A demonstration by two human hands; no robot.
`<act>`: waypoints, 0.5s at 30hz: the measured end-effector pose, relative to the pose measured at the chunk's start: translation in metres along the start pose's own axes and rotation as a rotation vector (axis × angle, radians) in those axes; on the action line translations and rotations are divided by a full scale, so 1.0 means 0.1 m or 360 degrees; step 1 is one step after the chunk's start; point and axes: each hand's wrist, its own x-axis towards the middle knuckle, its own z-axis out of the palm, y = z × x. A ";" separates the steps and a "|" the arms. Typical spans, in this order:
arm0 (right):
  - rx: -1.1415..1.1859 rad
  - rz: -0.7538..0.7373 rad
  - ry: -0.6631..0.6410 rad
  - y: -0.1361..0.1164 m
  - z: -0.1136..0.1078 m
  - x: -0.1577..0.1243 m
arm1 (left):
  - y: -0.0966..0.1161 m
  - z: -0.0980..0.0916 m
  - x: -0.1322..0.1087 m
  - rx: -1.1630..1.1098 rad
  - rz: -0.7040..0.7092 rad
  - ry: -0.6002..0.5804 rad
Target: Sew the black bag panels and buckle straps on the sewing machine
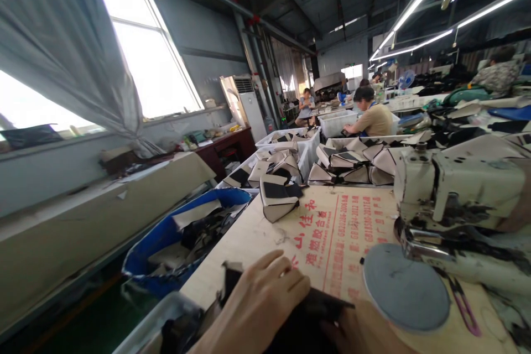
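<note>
Action sat at bottom centre, where a soft black fabric piece point(298, 329) lay beneath the bare left hand point(265, 287), its fingers bent close together, presumably to keep the cloth steady. The bare right hand point(359, 323), a blur just right of that, met the cloth's far corner; pinching or merely touching, no telling, and with the left thumb hidden, the left grip was unproven too. Now the line: the visible upper edge ran rightward, dipping slightly, its corner aimed toward the flat grey disc point(406, 287) at lower right; the full long axis was covered. Mid-frame, a beige-and-black panelled piece point(277, 199) sat on the red-lettered pale plywood tabletop point(249, 238), probably parked within reach.
</note>
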 end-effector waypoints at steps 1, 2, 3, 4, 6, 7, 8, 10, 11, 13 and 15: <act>0.0051 0.0066 -0.0032 0.07 0.08 -0.03 | 0.02 0.05 0.14 -0.0022 0.0041 -0.0004; 0.0086 0.0109 -0.0021 0.15 0.11 -0.07 | 0.03 0.11 0.25 -0.0060 0.0061 -0.0008; 0.0126 0.0142 0.0008 0.24 0.12 -0.11 | 0.03 0.18 0.33 -0.0117 0.0064 -0.0017; 0.0195 0.0185 0.0036 0.32 0.08 -0.15 | 0.02 0.23 0.40 -0.0194 0.0052 -0.0019; 0.0368 0.0269 0.0097 0.47 -0.08 -0.22 | -0.02 0.31 0.45 -0.0392 -0.0035 -0.0003; 0.0453 0.0305 0.0145 0.53 -0.19 -0.25 | -0.05 0.34 0.46 -0.0511 -0.0126 0.0022; 0.0522 0.0345 0.0219 0.58 -0.31 -0.28 | -0.08 0.37 0.45 -0.0642 -0.0254 0.0047; 0.0597 0.0400 0.0427 0.66 -0.54 -0.38 | -0.16 0.44 0.40 -0.0924 -0.0565 0.0091; 0.0585 0.0407 0.0564 0.68 -0.63 -0.44 | -0.20 0.48 0.35 -0.1060 -0.0711 0.0100; 0.0467 0.0355 0.0818 0.73 -0.72 -0.58 | -0.24 0.56 0.25 -0.1286 -0.0956 0.0122; 0.0308 0.0284 0.1040 0.76 -0.66 -0.73 | -0.22 0.64 0.15 -0.1429 -0.1173 0.0208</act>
